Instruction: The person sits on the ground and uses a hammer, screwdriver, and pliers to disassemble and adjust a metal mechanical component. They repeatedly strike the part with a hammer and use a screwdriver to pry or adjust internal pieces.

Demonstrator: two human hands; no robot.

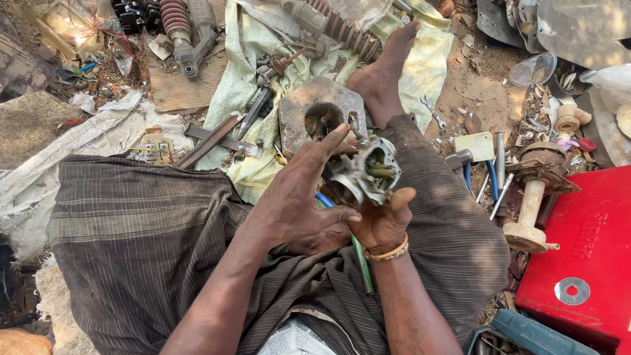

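You hold a grimy silver carburettor body (369, 172) above your lap, its open bore showing brass inside. Your right hand (383, 220) is clamped beneath it; your left hand (299, 200) touches its left side, fingers spread. Tools (490, 177) crowd the right; a metal plate (320, 115) lies just beyond.

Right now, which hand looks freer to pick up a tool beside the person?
Probably the left hand: its fingers are spread and only brush the small metal engine part. The right hand cups that part from below, bearing it.
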